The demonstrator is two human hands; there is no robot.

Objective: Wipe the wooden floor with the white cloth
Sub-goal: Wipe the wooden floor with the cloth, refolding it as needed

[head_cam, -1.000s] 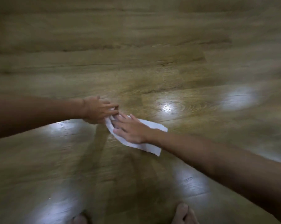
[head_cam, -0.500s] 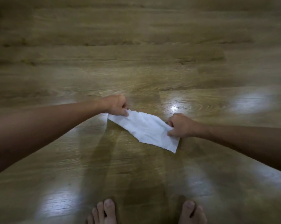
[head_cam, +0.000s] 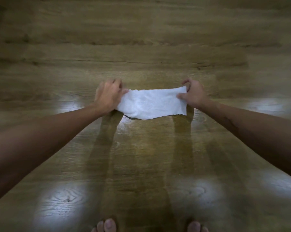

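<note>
We held the white cloth by its two ends. Our left hand pinched the left end, and our right hand pinched the right end. The cloth stretched flat between them, low over the wooden floor.

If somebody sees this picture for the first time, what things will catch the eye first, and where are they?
First the white cloth, stretched out flat in the middle of the picture between the left hand and the right hand, each holding one end. Next, the glossy wooden floor with bright light reflections, strongest at the lower left. Bare toes peek in at the bottom edge.
</note>
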